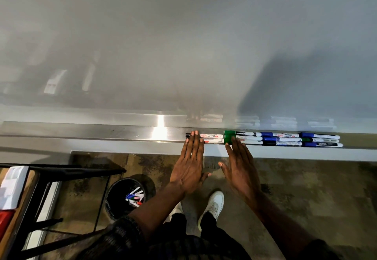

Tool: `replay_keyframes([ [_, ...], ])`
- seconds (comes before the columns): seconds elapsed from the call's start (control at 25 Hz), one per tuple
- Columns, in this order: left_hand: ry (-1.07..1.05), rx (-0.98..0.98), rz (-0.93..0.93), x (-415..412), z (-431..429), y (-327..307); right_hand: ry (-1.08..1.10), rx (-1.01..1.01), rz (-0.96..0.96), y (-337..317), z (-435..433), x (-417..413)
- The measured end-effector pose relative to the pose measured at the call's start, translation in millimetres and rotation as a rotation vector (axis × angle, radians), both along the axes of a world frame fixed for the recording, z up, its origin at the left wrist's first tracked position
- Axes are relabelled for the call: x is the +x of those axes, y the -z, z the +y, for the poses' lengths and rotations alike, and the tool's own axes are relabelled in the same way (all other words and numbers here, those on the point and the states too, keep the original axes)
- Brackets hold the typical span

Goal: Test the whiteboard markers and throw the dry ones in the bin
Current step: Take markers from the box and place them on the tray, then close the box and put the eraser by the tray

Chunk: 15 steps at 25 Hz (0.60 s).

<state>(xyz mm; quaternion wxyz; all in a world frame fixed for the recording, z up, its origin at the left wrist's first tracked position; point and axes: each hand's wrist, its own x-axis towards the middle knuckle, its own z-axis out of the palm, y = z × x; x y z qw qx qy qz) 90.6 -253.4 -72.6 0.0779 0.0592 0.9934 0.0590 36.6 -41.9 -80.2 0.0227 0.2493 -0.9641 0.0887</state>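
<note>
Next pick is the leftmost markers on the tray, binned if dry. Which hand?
Left, probably. The left hand has straight fingers resting on those markers, and the bin stands on its side; the right hand reaches the green caps.

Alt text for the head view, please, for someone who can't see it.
A person's left hand and right hand reach out flat, straight fingertips on a row of markers lined along the tray under a whiteboard. On the floor to the left, a black bin holds several more pens.
</note>
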Motion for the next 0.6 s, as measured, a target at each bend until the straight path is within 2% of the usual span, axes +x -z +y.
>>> replay_keyframes([
  [0.24,-0.040,0.011,0.014,21,-34,-9,-0.061,-0.141,0.031,-1,-32,19],
  [0.6,-0.202,-0.041,0.044,92,-110,-11,-0.267,-0.182,0.023,-3,-112,54],
])
